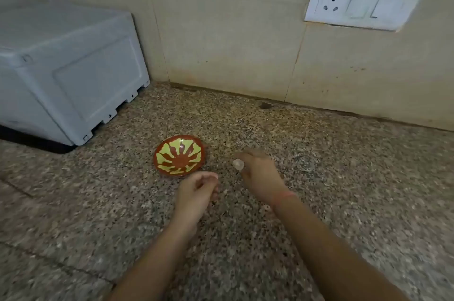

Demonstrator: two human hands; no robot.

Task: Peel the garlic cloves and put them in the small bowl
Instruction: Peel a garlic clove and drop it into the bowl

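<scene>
One granite counter [344, 178] is carrying the empty small bowl [180, 157], sitting close to both hands, likely for easy dropping. The right hand [260, 173] is pinching a pale garlic clove [237, 164] beside it, seemingly for peeling. The left hand [196, 191] is hanging loosely curled, holding nothing.

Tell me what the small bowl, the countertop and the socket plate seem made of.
The small bowl looks like glazed ceramic or painted clay: a glossy highlight over its red-brown and yellow-green pattern. The countertop looks like speckled granite, by its mottled grain. The socket plate seems smooth white plastic with a moulded shiny face.
</scene>
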